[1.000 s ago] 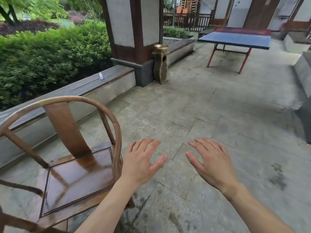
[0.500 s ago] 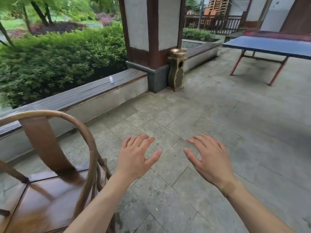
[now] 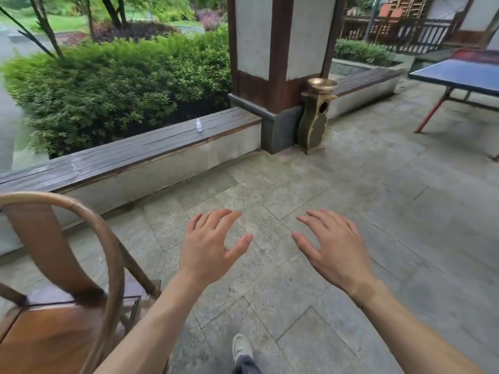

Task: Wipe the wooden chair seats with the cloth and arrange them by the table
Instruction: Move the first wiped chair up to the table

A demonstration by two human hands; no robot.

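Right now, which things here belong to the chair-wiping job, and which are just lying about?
Job:
round-backed brown wooden chair
open left hand
open right hand
No cloth in view.

Lying about:
blue ping-pong table with red legs
brass-coloured bin
small white bottle on wooden ledge

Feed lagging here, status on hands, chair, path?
Left hand and right hand open, holding nothing. Wooden chair at lower left, untouched. No cloth in view. Stone floor ahead unobstructed.
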